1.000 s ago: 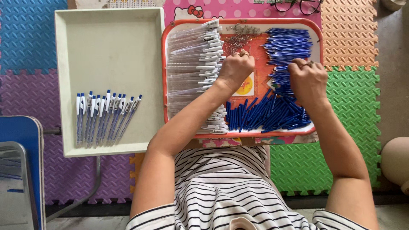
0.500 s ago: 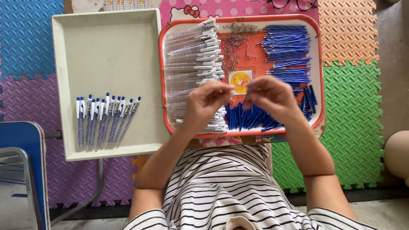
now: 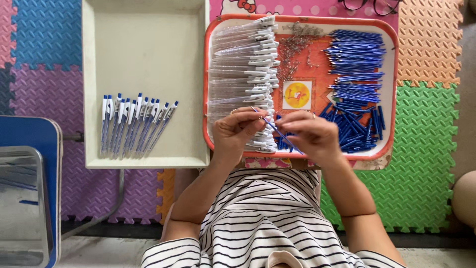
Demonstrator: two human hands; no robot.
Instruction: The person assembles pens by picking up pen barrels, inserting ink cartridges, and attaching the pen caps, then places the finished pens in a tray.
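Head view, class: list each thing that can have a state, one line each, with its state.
Thin blue pen refill: held tilted between both hands.
Left hand: grip pinching the refill's upper end.
Right hand: closed on the refill's lower part.
Orange plastic tray: loaded with parts.
Cream rectangular tray: holds a row of assembled pens.

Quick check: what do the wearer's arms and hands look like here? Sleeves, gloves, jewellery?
Both arms are bare from the shoulders down, with no gloves. The left hand shows a thin ring on one finger; the right hand seems to have one too, though it is too small to be sure. The striped top, white with dark horizontal stripes, has short sleeves.
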